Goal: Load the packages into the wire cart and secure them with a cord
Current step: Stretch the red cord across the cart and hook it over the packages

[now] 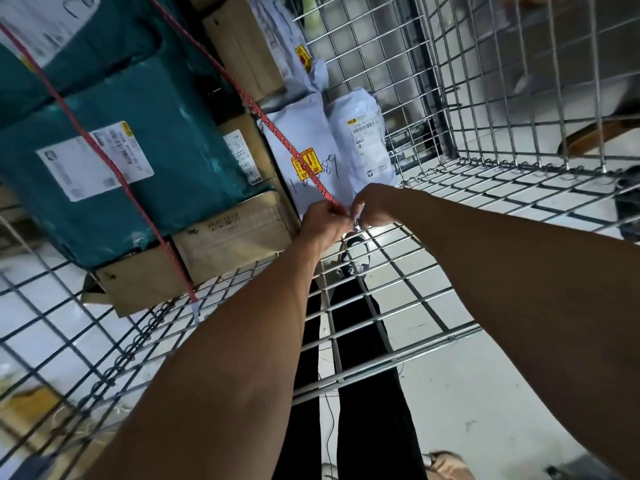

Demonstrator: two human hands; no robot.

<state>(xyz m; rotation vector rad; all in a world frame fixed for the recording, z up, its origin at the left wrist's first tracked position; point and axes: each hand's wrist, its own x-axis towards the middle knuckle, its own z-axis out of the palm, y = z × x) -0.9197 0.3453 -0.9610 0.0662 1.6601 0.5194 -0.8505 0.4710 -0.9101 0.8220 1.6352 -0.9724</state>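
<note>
A red patterned cord (pixel 277 133) runs taut from the top left down across the stacked packages to my hands. My left hand (pixel 323 223) is closed on its lower end. My right hand (pixel 372 206) pinches the same end, right at the wire cart's (pixel 433 292) front mesh. A second run of red cord (pixel 114 168) crosses the teal packages (pixel 138 161) and ends in a hook on the mesh at the lower left. Cardboard boxes (pixel 228 237) and white mailer bags (pixel 308 157) fill the cart's left part.
The cart's right mesh wall (pixel 502 81) and mesh floor stand beside the packages. My dark-trousered legs and a shoe (pixel 353 258) show through the mesh. A pale floor lies below, with cardboard scraps (pixel 31 414) at the lower left.
</note>
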